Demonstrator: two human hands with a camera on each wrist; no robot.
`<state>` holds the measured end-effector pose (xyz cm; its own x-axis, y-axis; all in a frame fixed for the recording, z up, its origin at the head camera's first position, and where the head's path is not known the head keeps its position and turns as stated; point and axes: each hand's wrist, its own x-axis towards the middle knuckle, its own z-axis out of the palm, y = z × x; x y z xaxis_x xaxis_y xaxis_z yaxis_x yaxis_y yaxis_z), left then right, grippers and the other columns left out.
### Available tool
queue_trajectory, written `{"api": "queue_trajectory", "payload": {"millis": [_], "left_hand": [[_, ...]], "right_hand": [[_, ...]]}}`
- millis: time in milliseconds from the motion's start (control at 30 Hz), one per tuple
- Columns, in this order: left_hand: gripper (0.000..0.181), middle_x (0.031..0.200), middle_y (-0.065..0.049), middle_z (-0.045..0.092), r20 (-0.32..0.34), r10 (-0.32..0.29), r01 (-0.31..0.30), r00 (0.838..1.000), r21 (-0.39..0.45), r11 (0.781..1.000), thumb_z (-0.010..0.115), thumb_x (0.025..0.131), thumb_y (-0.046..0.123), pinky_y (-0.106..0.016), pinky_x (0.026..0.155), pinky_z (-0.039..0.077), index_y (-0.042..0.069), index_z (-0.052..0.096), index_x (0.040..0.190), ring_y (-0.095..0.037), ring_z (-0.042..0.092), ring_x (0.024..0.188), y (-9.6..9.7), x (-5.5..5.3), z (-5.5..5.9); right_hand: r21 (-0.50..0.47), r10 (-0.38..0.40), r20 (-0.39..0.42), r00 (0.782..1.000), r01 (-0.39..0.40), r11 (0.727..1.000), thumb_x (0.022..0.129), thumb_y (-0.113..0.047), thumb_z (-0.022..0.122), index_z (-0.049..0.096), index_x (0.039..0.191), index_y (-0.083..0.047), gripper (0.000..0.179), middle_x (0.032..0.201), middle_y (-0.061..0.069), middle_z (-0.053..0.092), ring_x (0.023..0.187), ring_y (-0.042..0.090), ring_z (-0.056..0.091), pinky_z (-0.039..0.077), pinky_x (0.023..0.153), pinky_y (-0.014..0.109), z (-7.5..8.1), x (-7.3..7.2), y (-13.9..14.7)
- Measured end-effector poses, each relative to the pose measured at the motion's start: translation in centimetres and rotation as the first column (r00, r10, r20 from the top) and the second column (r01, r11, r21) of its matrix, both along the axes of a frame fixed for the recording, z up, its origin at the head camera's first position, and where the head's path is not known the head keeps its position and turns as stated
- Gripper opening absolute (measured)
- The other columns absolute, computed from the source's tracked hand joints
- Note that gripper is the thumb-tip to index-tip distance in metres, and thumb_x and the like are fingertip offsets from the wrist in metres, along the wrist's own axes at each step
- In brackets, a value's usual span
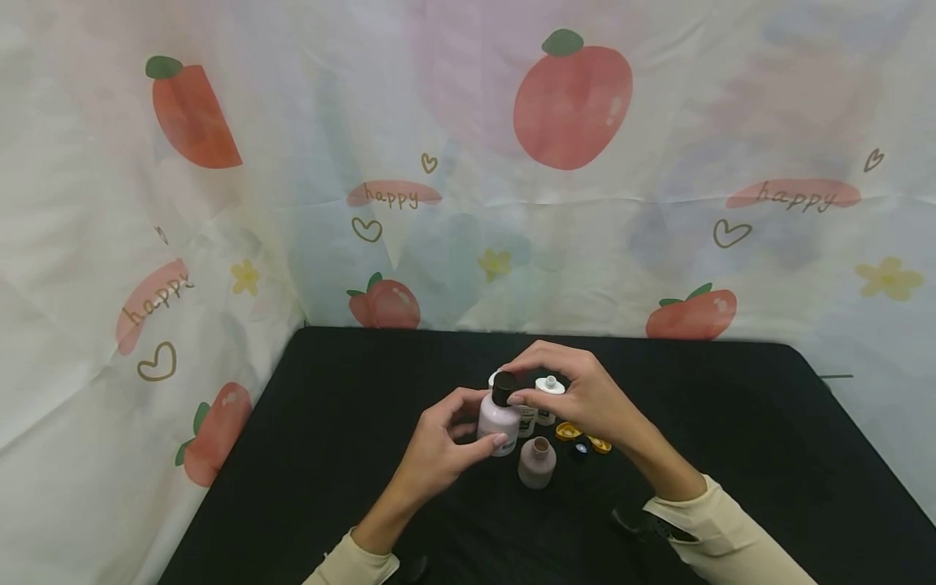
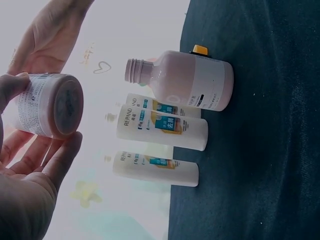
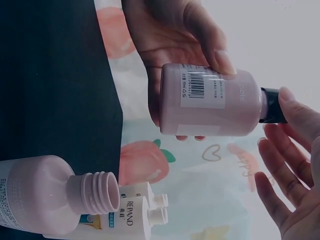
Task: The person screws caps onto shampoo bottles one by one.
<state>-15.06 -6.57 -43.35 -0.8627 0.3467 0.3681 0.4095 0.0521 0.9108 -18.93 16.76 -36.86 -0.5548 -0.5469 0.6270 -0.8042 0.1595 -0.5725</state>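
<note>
My left hand (image 1: 439, 439) holds a small pale pink bottle (image 1: 497, 422) up off the table, fingers and thumb around its body. On the bottle's neck is a black cap (image 1: 504, 390), which my right hand (image 1: 578, 390) pinches between thumb and fingers. The right wrist view shows a barcode label on the held bottle (image 3: 240, 120), with the black cap (image 3: 272, 106) at its neck. Below stands a second pink bottle (image 1: 537, 467), upright and uncapped, its threaded neck (image 3: 102, 192) bare. Neither hand touches it.
Behind the pink bottles, several white bottles (image 2: 160, 170) with blue and yellow labels stand upright, uncapped. Yellow caps (image 1: 568, 431) and a dark cap (image 1: 582, 445) lie to the right on the black tabletop (image 1: 351, 382). A fruit-patterned curtain (image 1: 468, 122) hangs behind.
</note>
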Motion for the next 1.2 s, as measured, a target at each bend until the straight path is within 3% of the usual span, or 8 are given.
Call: {"api": "queue_trajectory", "payload": {"millis": [500,933,1200], "left_hand": [[0.044,0.124,-0.008,0.066,-0.004,-0.002,0.002,1.000,-0.001,1.000,0.081,0.088,0.015,-0.032,0.091,0.058,0.013,0.062,0.128,-0.022,0.066,0.114,0.47,0.09,0.18],[0.039,0.123,-0.007,0.068,-0.040,-0.020,0.020,0.999,-0.011,1.000,0.080,0.089,0.014,-0.031,0.090,0.059,0.012,0.064,0.125,-0.021,0.067,0.113,0.87,0.04,-0.15],[0.046,0.125,-0.010,0.066,0.002,-0.020,0.020,1.000,0.000,1.000,0.080,0.089,0.015,-0.032,0.090,0.059,0.010,0.062,0.130,-0.023,0.066,0.115,0.61,0.17,0.00]], "right_hand": [[0.033,0.019,0.010,1.000,-0.020,0.999,0.082,-0.006,0.084,0.070,0.123,-0.021,0.046,0.111,-0.007,0.070,0.095,0.011,0.065,0.056,0.077,0.028,0.24,-0.16,-0.29],[0.061,0.070,0.077,0.995,-0.075,0.995,0.085,-0.006,0.081,0.071,0.119,-0.011,0.036,0.110,0.000,0.071,0.099,0.011,0.065,0.055,0.083,0.027,-0.34,-0.07,-0.77],[0.104,0.050,0.070,0.996,-0.057,0.993,0.086,-0.008,0.081,0.066,0.132,-0.014,0.049,0.112,-0.004,0.070,0.098,0.009,0.063,0.055,0.077,0.029,-0.42,0.25,-0.46]]}}
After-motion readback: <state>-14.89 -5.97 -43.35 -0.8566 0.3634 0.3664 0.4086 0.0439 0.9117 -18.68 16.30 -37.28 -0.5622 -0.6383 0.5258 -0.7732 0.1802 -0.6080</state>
